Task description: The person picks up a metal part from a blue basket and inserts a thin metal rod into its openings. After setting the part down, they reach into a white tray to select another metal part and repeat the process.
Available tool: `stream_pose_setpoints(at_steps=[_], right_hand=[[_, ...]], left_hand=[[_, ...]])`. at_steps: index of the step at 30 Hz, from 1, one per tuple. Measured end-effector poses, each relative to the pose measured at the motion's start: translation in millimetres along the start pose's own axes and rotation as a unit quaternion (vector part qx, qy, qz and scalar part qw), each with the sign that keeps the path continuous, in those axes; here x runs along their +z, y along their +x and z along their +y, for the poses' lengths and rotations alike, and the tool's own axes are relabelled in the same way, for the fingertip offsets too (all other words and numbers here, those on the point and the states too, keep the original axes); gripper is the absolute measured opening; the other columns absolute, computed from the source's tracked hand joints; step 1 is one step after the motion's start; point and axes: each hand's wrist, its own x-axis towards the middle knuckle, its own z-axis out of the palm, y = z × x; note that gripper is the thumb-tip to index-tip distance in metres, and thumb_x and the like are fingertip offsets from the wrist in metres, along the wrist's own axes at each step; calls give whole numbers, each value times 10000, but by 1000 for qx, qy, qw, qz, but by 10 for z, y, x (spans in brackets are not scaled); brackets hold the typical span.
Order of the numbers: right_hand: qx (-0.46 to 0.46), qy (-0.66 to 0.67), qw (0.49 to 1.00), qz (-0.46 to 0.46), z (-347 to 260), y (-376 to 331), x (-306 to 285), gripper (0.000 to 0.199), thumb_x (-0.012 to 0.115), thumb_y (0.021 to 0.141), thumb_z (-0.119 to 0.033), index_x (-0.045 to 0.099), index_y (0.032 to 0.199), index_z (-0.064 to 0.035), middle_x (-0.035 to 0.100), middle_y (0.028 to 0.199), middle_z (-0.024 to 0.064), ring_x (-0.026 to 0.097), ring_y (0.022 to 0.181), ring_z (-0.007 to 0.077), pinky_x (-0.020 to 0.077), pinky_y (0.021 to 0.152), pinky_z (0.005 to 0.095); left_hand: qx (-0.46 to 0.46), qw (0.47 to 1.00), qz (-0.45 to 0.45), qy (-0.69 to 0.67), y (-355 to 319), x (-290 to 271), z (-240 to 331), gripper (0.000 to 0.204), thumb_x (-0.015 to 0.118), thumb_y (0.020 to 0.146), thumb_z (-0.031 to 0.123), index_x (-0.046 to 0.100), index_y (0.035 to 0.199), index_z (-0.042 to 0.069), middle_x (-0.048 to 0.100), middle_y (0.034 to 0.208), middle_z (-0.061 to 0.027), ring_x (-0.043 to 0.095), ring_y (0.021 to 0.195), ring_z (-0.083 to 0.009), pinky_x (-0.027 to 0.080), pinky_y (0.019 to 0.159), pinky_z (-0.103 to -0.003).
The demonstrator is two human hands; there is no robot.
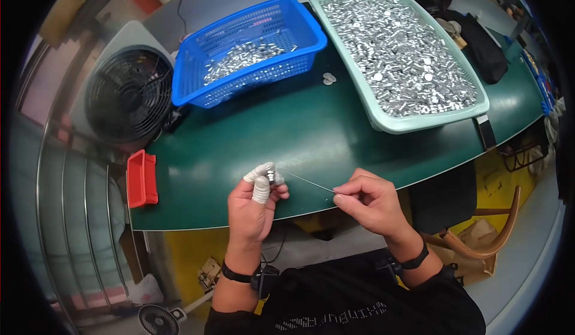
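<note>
One or more small silvery metal parts (271, 175), just left of the frame's centre, could drop if the grip slackens, and the thin metal rod (311, 183) near them, if it slips, could prick a finger. The left hand (253, 204) is nearly closed, white-covered fingertips (261, 190) pinching the parts; the right hand's (372, 204) thumb and forefinger close on the rod.

In front of you lies a green-topped table (227, 140), light (326, 140) glinting across it; yellow floor (182, 254) shows on your left and right, a chair (443, 203) with a curved wooden arm (511, 222) stands near right, and metal bars (39, 161) rise at your left
</note>
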Motion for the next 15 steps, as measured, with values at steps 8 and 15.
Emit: stream_pose_setpoints(at_steps=[8, 15], right_hand=[[18, 13, 1000, -19, -92, 43, 146, 81, 726, 850, 22, 727, 928, 1, 576, 795, 3, 498, 653, 44, 362, 564, 204], [20, 10, 999, -23, -117, 35, 153, 75, 724, 854, 20, 727, 927, 1, 579, 799, 3, 498, 655, 41, 364, 563, 203]], left_hand=[[-3, 1000, -9, -16, -72, 8, 38, 257, 541, 1022, 105, 598, 1257, 20, 645, 1061, -98, 617, 908, -202, 532, 783, -333], [-3, 999, -20, -26, -80, -106, -12, 253, 542, 1016, 67, 603, 1253, 5, 670, 1079, -109, 649, 942, -204, 547, 812, -345]])
